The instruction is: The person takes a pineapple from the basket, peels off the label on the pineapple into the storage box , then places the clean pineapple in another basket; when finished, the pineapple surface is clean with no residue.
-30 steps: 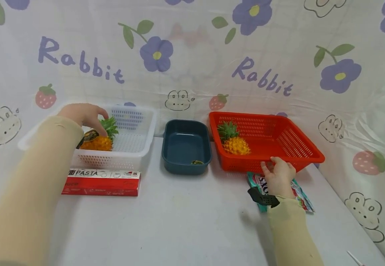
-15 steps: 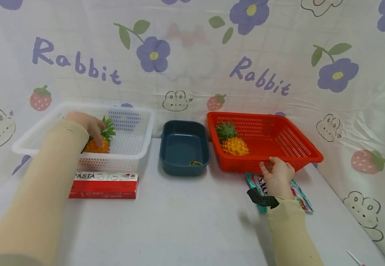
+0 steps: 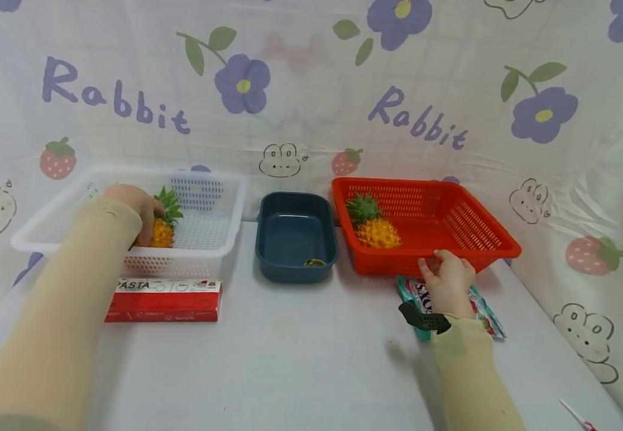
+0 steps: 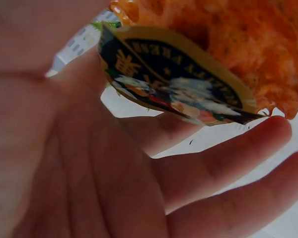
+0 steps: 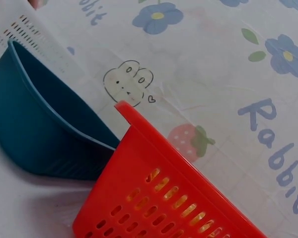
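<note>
My left hand (image 3: 136,206) reaches down into the white plastic basket (image 3: 195,263), beside a pineapple (image 3: 163,232) with a green crown. In the left wrist view, a dark, gold-edged oval fruit label (image 4: 174,74) lies between thumb and index finger, bent against the pineapple's orange skin (image 4: 258,44); the other fingers are spread. My right hand (image 3: 448,284) holds the front rim of the red basket (image 3: 483,261), its fingertips at the edge. Another pineapple (image 3: 377,232) lies in that basket's left end. The right wrist view shows the red basket (image 5: 154,163) but not the hand.
Between the baskets stands a dark blue tub (image 3: 297,272) with a small gold-edged dark piece (image 3: 315,262) inside. A red PASTA box (image 3: 166,302) lies before the white basket. A green packet (image 3: 408,290) lies partly under the right hand, and a thin white stick (image 3: 575,413) lies near right.
My left hand has moved lower into the white basket beside the pineapple, and the label is now hidden in the head view. The right hand stays on the red rim. The head view has shifted slightly.
</note>
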{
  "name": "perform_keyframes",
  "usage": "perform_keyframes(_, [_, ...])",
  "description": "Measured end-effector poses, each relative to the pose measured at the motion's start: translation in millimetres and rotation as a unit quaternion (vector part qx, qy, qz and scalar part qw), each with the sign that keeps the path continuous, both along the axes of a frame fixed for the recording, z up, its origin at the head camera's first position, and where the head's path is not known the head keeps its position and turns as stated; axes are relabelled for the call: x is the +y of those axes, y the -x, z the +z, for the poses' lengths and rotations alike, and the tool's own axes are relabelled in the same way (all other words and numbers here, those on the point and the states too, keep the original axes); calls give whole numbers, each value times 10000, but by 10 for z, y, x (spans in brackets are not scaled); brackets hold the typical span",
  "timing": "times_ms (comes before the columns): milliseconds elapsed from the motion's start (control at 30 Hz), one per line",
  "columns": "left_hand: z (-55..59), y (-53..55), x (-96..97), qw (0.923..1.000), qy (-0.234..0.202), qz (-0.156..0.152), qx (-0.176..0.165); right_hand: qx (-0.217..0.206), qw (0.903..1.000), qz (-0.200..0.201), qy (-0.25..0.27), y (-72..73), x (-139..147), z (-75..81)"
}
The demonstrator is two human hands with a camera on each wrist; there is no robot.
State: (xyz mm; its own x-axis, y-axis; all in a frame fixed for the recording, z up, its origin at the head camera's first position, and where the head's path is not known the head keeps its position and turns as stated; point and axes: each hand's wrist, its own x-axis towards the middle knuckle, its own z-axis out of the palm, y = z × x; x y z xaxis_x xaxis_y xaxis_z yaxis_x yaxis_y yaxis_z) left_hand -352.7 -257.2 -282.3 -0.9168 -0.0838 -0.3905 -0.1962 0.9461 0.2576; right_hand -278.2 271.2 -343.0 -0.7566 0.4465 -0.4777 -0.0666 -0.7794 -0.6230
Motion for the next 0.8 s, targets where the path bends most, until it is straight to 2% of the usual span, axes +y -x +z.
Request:
perform_keyframes(67, [-4, -23, 14, 9998, 129, -91, 156, -9, 10000, 4, -26, -2, 3, 5])
perform_keyframes(200, [-19, -40, 44, 9995, 139, -22, 274, 28, 10000, 59, -6, -14, 8, 10])
perform_keyframes(367, [-22, -19, 28, 9998, -132, 72, 93, 24, 9999, 103, 13, -18, 10, 13])
perform_keyframes(533, [-4, -35, 24, 9999, -125, -55, 11, -56, 9999, 103, 17, -14, 9, 23])
perform_keyframes(800, [18, 9, -7, 9981, 327, -507, -131, -48, 10000, 27, 4, 0, -3, 16])
